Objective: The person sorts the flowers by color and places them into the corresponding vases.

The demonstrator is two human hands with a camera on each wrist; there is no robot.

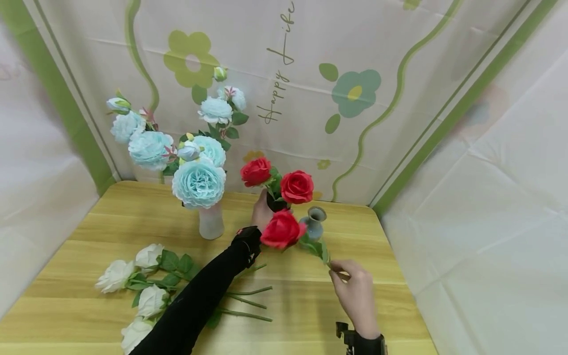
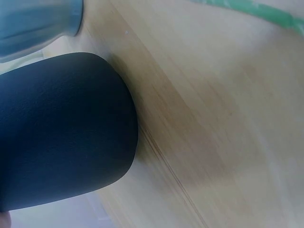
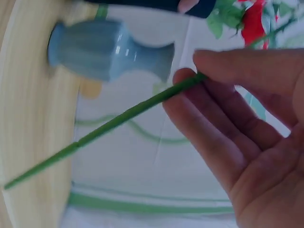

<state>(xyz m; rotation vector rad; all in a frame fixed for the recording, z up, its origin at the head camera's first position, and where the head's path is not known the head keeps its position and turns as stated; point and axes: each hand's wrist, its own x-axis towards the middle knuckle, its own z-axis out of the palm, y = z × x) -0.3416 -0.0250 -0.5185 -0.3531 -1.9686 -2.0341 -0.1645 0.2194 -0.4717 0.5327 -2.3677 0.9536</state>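
Observation:
My right hand (image 1: 356,291) pinches the green stem (image 3: 128,114) of a red rose (image 1: 282,230) between thumb and fingers. The rose's head tilts left, in front of the dark vase, and the stem's lower end is free. At the back of the table, my left hand (image 1: 262,211) grips a black vase (image 2: 66,133), which stands partly hidden behind the bloom. Two other red roses (image 1: 297,187) rise from its mouth. Only a bit of the left hand shows in its wrist view. A grey-blue ceramic vase (image 1: 313,224) stands just right of the black one.
Pale blue flowers (image 1: 199,183) fill a white vase (image 1: 210,223) at the back left. Several white roses (image 1: 152,301) lie at the front left, partly under the left sleeve (image 1: 199,301), stems pointing right. A printed cloth (image 1: 284,138) hangs behind the wooden table (image 1: 399,305).

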